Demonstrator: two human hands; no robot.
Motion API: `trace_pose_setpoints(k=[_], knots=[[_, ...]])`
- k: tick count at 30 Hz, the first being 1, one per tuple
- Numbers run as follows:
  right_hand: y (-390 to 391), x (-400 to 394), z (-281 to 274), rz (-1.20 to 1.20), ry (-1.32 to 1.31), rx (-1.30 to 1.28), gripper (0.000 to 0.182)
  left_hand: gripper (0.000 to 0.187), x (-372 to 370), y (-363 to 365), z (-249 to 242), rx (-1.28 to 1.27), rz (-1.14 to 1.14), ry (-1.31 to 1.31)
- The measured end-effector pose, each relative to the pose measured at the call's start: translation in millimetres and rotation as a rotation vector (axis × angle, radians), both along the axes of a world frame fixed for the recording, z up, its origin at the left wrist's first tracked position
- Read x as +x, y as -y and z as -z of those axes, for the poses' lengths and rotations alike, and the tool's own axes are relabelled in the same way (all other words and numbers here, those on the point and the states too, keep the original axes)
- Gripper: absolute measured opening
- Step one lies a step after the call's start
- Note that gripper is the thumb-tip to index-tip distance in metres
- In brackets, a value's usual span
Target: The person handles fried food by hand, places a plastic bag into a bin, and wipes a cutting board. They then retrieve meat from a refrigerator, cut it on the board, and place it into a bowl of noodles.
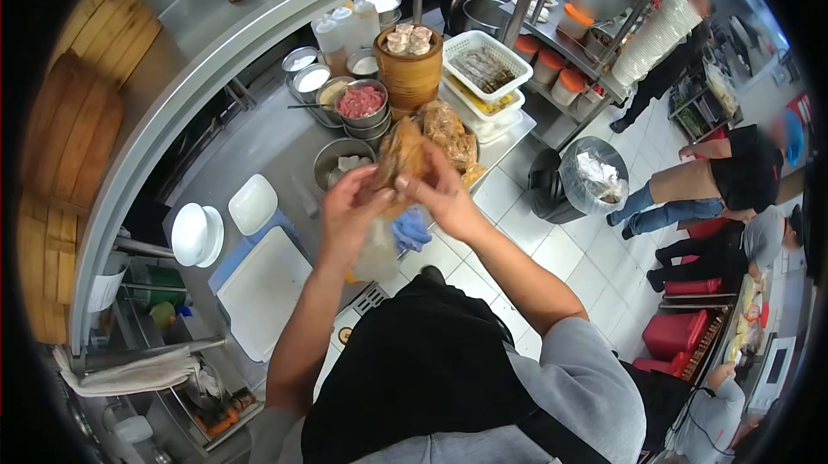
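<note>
Between my two hands is a clear plastic bag of brown food [400, 153], held over the front edge of the steel counter. My left hand [352, 207] grips it from the left, fingers bent and thumb toward the middle. On the other side, my right hand [442, 197] closes round it with the thumb pressed on its front. Behind it lies a larger mass of similar bagged brown food [447, 132]. Close to my left hand stands a steel pot [332, 158] with pale pieces inside. A crumpled blue plastic bag [412, 229] shows below my right hand.
A bowl of red minced meat [360, 102], a bamboo steamer [410, 76] and a white basket [487, 67] stand farther back. To the left are a white cutting board [264, 293] and white dishes [253, 204]. A lined bin [593, 172] and several people are at right.
</note>
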State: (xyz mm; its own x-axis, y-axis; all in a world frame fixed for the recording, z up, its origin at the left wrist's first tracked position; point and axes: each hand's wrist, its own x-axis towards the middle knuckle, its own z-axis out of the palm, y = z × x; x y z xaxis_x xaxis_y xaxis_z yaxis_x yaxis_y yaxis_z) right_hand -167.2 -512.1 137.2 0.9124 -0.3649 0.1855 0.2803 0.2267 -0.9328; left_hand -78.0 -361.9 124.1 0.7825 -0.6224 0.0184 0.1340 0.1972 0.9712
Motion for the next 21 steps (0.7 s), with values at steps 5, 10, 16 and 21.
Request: trace_pose_setpoints(k=[5, 10, 16, 21], knots=[[75, 13, -24, 0.097, -0.020, -0.097, 0.059, 0.031, 11, 32, -19, -0.009, 0.029, 0.033], [103, 14, -52, 0.324, -0.233, -1.295, 0.058, 0.026, 32, -9, -10, -0.138, -0.176, -0.201], [107, 46, 72, 0.124, -0.251, -1.645, 0.061, 0.028, 26, -42, -9, -0.178, -0.308, -0.261], [71, 23, -10, -0.080, 0.031, -1.115, 0.078, 0.031, 9, -40, -29, -0.242, -0.356, -0.247]])
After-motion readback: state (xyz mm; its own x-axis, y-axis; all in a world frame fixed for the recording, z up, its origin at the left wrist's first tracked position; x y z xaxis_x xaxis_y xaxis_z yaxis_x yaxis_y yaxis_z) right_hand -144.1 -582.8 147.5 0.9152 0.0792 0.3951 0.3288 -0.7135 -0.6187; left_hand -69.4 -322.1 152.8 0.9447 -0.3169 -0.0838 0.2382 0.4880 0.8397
